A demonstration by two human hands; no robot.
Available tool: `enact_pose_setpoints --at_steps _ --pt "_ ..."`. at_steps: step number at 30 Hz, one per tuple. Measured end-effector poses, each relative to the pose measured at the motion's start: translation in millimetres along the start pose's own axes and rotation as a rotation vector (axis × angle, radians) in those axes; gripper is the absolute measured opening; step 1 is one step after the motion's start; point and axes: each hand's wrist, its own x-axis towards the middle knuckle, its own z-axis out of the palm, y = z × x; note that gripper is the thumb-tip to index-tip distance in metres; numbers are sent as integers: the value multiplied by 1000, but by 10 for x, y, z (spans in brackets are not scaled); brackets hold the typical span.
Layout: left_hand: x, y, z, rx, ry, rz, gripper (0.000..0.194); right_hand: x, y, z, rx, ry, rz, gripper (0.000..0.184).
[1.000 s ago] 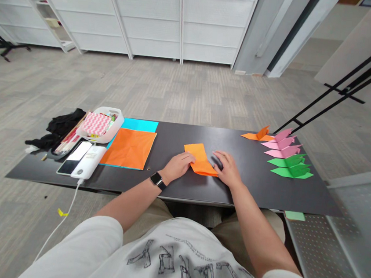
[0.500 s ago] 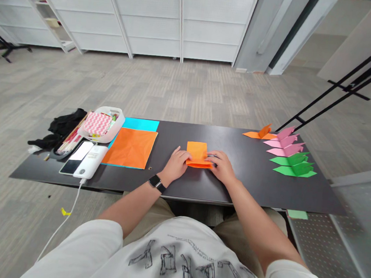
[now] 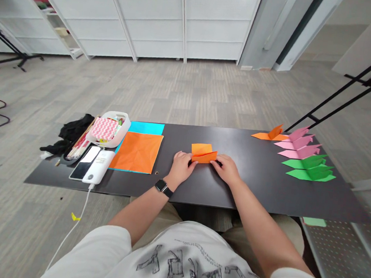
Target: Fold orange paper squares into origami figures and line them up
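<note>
A folded orange paper [image 3: 203,153] lies at the middle of the black table [image 3: 253,186], its near flap raised off the surface. My left hand [image 3: 181,167], with a watch on the wrist, pinches the paper's left near corner. My right hand [image 3: 227,169] pinches its right near corner. Both hands rest on the table, fingers curled onto the fold.
An orange sheet [image 3: 137,151] lies on a cyan sheet [image 3: 147,128] at the left. Beyond them are a white tray [image 3: 119,137] of patterned paper, a phone [image 3: 84,168], a power bank [image 3: 100,172] and black cloth [image 3: 73,131]. Folded orange [image 3: 270,135], pink [image 3: 299,144] and green [image 3: 311,170] pieces sit at the right.
The orange paper was turned from slanting to square with the table and its near half was folded up toward the far edge. Both hands moved onto its near corners.
</note>
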Motion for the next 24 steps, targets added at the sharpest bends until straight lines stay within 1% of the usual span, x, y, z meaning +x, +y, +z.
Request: enact_pose_setpoints --at_steps 3,6,8,12,14,16,20,22,24 --pt "-1 16 -26 14 -19 -10 12 3 7 -8 -5 6 6 20" --pt "-7 31 -48 8 -33 -16 17 -14 7 -19 -5 -11 7 18" --pt "-19 44 -51 -19 -32 -17 21 -37 8 -24 -9 -1 24 15" --pt "-69 108 -59 -128 -87 66 31 -72 6 -25 16 76 84 12" --pt "-93 145 -84 -186 -98 87 39 -74 0 -25 27 77 92 14" --pt "-101 158 -120 -231 -52 48 41 -68 -7 -28 28 52 78 14" --pt "-52 85 -165 -289 110 -115 27 -65 -18 -30 10 30 50 17" --pt "-14 28 -161 -319 140 -179 24 -68 -16 -24 -1 30 50 19" --pt "13 -10 -149 -351 128 -201 24 -69 -8 -13 0 38 61 23"
